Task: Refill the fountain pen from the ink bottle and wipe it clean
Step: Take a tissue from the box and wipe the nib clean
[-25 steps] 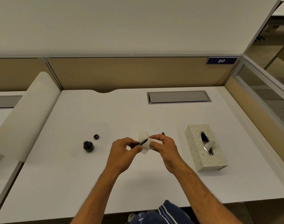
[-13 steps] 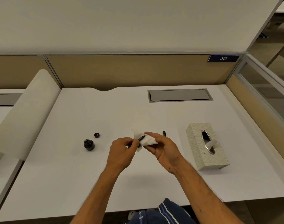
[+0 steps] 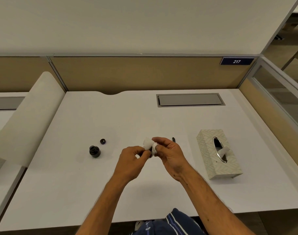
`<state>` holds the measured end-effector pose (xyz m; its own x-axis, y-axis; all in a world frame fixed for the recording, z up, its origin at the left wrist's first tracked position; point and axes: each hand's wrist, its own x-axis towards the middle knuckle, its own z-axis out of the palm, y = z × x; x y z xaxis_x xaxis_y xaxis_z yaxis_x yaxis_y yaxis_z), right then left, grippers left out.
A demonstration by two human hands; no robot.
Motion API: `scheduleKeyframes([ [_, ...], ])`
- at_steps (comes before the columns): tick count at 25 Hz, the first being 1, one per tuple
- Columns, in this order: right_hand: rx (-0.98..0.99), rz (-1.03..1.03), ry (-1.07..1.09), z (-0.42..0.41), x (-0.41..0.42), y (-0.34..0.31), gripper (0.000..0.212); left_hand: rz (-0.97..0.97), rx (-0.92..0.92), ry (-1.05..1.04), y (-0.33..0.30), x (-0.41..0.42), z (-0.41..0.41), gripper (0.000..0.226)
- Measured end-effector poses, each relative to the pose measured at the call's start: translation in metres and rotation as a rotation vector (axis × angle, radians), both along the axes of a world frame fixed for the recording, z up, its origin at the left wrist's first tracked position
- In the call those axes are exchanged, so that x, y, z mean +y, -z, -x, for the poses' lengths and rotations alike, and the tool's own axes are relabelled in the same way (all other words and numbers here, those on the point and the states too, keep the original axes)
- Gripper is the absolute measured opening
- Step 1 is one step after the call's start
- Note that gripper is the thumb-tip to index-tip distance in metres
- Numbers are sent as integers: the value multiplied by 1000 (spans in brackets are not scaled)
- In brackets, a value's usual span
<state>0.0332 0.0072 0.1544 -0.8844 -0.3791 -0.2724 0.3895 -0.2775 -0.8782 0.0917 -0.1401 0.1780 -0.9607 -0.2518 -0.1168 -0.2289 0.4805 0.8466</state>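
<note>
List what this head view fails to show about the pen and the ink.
- Fountain pen: nearly all hidden by the tissue and both hands; nib state unreadable.
- Ink bottle: too small to judge the ink level.
- Small dark piece behind the right hand: partly hidden, identity unclear.

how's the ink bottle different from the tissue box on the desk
The ink bottle is small, round and dark; the tissue box is much larger, rectangular and pale with a leaf pattern. The bottle stands uncapped left of the hands, its cap beside it; the box sits to their right. Both rest open on the desk.
</note>
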Motion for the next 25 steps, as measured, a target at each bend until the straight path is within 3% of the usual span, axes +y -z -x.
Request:
scheduleKeyframes([
  [5,-15,-2,132,-2,-6,1,26,26,-43,-3,5,1,1,23],
  [16,-127,123,219,-11,-9,-7,30,26,-33,44,2,2,-7,29],
  [25,-145,107,287,-10,-2,-7,31,37,-15,15,-1,10,-6,24],
])
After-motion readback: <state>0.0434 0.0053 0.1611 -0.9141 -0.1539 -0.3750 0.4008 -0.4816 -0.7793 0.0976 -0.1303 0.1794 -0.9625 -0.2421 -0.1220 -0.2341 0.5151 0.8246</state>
